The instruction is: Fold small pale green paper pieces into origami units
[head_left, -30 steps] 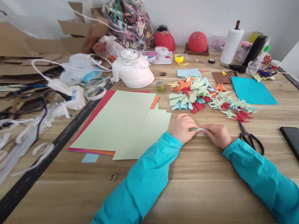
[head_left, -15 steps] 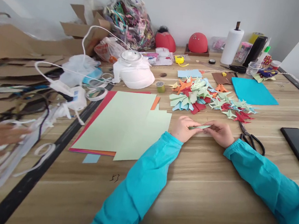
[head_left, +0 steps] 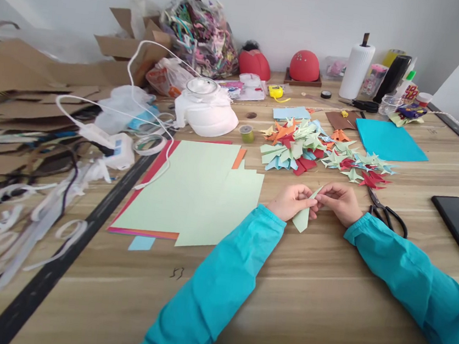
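Pinching a green paper [head_left: 304, 218] between left hand [head_left: 291, 201] and right hand [head_left: 341, 201], both grips closed on its upper end, point hanging above the desk [head_left: 325, 277], seemingly for fingertip creasing; paper shapes [head_left: 319, 149] at 12 o'clock, scissors [head_left: 386, 214] at 3.

Craft workroom: wooden table [head_left: 323, 293] strewn with coloured paper sheets [head_left: 194, 190], folded origami pile [head_left: 319, 149], scissors [head_left: 386, 214], cardboard [head_left: 25, 71].
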Available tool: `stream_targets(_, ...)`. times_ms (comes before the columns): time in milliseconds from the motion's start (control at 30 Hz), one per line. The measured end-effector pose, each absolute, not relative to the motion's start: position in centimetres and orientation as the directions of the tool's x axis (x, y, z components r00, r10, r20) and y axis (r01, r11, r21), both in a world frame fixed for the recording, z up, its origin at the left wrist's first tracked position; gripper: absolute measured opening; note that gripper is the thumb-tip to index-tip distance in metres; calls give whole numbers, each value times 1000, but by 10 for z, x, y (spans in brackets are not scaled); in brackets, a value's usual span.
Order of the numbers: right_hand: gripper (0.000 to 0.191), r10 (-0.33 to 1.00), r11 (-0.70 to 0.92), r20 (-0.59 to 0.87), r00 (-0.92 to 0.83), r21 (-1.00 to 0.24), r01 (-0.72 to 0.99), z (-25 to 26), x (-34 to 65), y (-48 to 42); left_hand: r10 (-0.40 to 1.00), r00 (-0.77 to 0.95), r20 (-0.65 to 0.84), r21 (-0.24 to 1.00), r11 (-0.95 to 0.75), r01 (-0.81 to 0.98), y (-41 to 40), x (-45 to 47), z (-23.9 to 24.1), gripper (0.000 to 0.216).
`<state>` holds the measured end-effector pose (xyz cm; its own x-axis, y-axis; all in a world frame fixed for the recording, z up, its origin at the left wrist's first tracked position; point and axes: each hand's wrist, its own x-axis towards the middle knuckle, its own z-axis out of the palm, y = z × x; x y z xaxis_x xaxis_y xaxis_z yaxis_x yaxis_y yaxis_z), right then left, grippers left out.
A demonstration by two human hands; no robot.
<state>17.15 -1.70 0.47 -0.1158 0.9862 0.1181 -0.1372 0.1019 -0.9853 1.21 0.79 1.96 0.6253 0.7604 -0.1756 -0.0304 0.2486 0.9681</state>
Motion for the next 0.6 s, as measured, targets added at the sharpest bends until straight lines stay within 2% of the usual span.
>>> stream_targets(233,22,989,62,80,-125,-988,-140,5,172,-17,760,623,-185,949,303,-88,8,13,14,32)
stream_targets(600,24,992,45,56,-114,-994,-98,7,173,-18,727,655,-206,943,325,-64,9,12,14,38)
